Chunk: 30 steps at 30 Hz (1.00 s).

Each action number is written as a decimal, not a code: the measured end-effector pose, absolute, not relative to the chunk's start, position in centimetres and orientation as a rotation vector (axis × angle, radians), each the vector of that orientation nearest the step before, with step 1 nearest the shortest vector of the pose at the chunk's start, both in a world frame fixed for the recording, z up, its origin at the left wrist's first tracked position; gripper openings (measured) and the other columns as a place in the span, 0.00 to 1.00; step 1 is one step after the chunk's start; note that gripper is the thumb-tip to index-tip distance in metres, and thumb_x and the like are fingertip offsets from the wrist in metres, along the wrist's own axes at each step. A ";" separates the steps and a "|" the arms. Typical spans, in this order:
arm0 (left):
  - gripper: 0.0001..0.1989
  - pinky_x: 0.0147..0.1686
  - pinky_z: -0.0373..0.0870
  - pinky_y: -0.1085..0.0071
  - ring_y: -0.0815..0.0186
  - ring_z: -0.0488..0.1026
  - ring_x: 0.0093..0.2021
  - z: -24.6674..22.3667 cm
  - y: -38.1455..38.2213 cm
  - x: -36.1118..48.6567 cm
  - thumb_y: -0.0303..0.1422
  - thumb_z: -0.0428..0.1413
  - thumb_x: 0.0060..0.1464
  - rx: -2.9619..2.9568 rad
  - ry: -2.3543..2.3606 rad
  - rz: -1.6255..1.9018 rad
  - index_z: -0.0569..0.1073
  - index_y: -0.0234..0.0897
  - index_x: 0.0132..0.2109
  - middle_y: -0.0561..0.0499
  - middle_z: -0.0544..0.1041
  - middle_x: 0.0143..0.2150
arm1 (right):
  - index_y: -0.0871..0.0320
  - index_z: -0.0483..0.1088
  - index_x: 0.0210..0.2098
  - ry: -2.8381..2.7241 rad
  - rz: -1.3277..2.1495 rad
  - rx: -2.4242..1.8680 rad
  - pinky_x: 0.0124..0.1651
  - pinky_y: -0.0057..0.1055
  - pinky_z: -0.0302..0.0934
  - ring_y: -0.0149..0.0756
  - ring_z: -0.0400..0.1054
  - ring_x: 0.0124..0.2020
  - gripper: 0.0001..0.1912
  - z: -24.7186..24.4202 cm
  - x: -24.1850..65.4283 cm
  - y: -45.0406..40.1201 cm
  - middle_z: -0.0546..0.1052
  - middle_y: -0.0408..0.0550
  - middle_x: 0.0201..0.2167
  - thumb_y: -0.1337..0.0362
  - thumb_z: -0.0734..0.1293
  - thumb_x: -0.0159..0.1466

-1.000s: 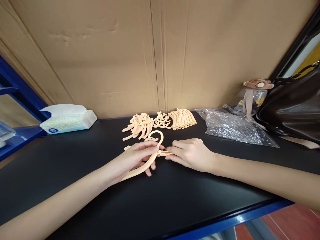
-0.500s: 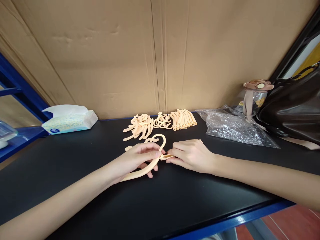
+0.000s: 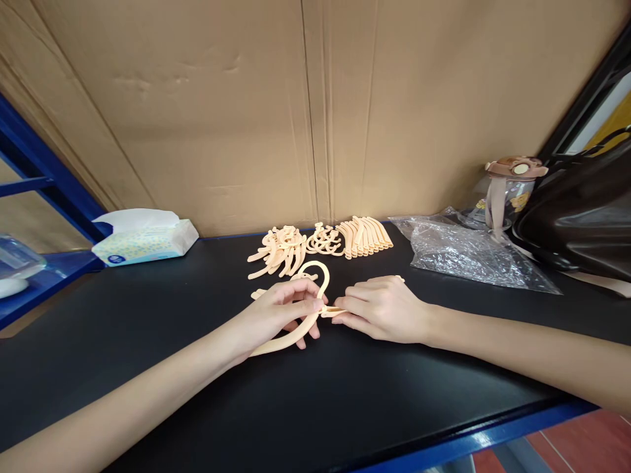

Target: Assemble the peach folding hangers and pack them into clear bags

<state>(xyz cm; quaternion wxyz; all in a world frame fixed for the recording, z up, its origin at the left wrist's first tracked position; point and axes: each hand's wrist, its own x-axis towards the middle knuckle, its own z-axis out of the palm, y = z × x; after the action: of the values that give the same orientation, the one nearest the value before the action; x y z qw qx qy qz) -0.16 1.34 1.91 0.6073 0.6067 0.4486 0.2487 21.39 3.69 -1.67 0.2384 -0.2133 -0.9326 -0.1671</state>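
Observation:
My left hand [image 3: 283, 309] is closed around a cream plastic hanger part [image 3: 286, 339], a curved arm with a hook [image 3: 323, 272] rising above the fingers. My right hand [image 3: 379, 307] pinches a second cream arm piece [image 3: 332, 312], whose end meets the first part by my left fingertips. Most of that second piece is hidden under my right hand. Behind the hands lie a loose pile of curved pieces [image 3: 283, 246], a small heap of hooks [image 3: 324, 240] and a neat row of arm pieces [image 3: 367, 236]. Another cream piece lies partly hidden behind my left hand.
The black table [image 3: 276, 407] has a blue edge. A tissue pack [image 3: 148, 244] stands at the left, before a blue frame [image 3: 49, 177]. At the right are a clear plastic bag [image 3: 463, 253], a bottle [image 3: 515, 190] and a dark bag [image 3: 582, 210]. Cardboard [image 3: 221, 118] stands behind.
The whole view has shifted slightly, so everything appears a little further right. Both hands keep their grip on the cream pieces, with hardly any change between them.

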 end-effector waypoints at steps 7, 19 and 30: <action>0.15 0.25 0.72 0.75 0.68 0.74 0.31 1.8 1.4 0.0 0.42 0.59 0.53 1.447 1.028 0.604 0.65 0.36 0.32 0.55 0.68 0.33 | 0.60 0.74 0.33 -2.538 -0.468 -0.534 0.26 0.29 0.49 0.28 0.63 0.20 0.20 -1.6 21.4 3.6 0.73 0.41 0.21 0.57 0.55 0.70; 0.15 0.21 0.57 0.76 0.75 0.59 0.16 1.7 0.5 0.6 0.44 0.38 0.66 1.845 1.110 0.407 0.61 0.39 0.42 0.56 0.74 0.27 | 0.59 0.73 0.28 -2.557 -0.450 -0.521 0.25 0.29 0.47 0.27 0.60 0.18 0.22 -1.6 21.4 3.4 0.71 0.40 0.18 0.58 0.54 0.70; 0.12 0.25 0.55 0.71 0.63 0.66 0.27 1.4 -0.1 0.3 0.43 0.41 0.64 2.428 1.307 0.158 0.53 0.41 0.36 0.54 0.67 0.28 | 0.59 0.69 0.24 -2.565 -0.440 -0.524 0.27 0.28 0.46 0.26 0.56 0.17 0.22 -1.4 21.4 3.4 0.70 0.40 0.17 0.58 0.55 0.70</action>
<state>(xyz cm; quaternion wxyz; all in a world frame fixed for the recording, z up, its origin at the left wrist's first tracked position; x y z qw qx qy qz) 0.32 -0.10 1.37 0.1889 0.8632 0.4647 0.0562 21.38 3.40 -1.40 0.2410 -0.1916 -0.9378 -0.1607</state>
